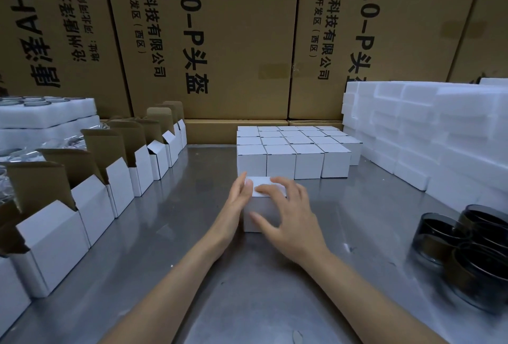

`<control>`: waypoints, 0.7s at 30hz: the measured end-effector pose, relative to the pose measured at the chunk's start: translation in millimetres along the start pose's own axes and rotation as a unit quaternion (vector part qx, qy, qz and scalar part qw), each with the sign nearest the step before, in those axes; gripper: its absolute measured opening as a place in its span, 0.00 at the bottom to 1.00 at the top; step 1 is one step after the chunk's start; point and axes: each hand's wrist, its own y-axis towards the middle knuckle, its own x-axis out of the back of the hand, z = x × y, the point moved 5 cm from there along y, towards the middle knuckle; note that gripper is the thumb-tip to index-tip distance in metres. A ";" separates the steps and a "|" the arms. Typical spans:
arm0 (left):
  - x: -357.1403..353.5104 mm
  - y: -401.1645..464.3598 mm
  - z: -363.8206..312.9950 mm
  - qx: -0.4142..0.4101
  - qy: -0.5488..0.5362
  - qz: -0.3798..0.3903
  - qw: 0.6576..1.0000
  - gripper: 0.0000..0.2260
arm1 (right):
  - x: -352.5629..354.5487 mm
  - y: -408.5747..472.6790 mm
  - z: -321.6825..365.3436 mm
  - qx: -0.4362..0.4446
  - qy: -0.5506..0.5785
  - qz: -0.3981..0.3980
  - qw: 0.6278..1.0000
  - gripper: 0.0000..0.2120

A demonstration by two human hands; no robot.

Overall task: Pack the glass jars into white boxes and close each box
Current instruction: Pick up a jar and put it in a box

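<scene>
Where cartons (225,41) rise, steel table (192,206).

The small cardboard box under my hands (265,207) is plain white, the same white as the closed cardboard boxes stacked in a block behind it (292,151). The open-topped boxes lined along my left (82,206) are white outside with raw brown inside their raised flaps, and the metal tabletop (192,233) is dull silver-grey. The round glass jars at my right (467,250) are smoky black, the foam blocks (426,129) bright white, and the tall cartons at the back (233,41) tan with black printed lettering.
</scene>
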 end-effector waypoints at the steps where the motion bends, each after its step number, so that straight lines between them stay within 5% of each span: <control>1: -1.0 0.1 -0.1 0.006 -0.007 0.012 1.000 0.31 | -1.7 0.1 2.9 0.009 -0.033 -0.001 0.999 0.23; 5: -2.2 3.7 2.9 0.033 -0.045 0.018 0.998 0.29 | 0.0 2.1 0.5 -0.027 -0.079 -0.050 0.995 0.32; 11: 19.5 23.5 12.7 0.066 -0.013 -0.068 0.995 0.28 | 16.9 8.5 -49.5 -0.157 -0.103 -0.093 0.978 0.17; 21: 48.2 82.6 30.9 0.065 0.075 -0.131 0.986 0.26 | 72.7 21.7 -186.8 -0.425 -0.065 -0.243 0.870 0.17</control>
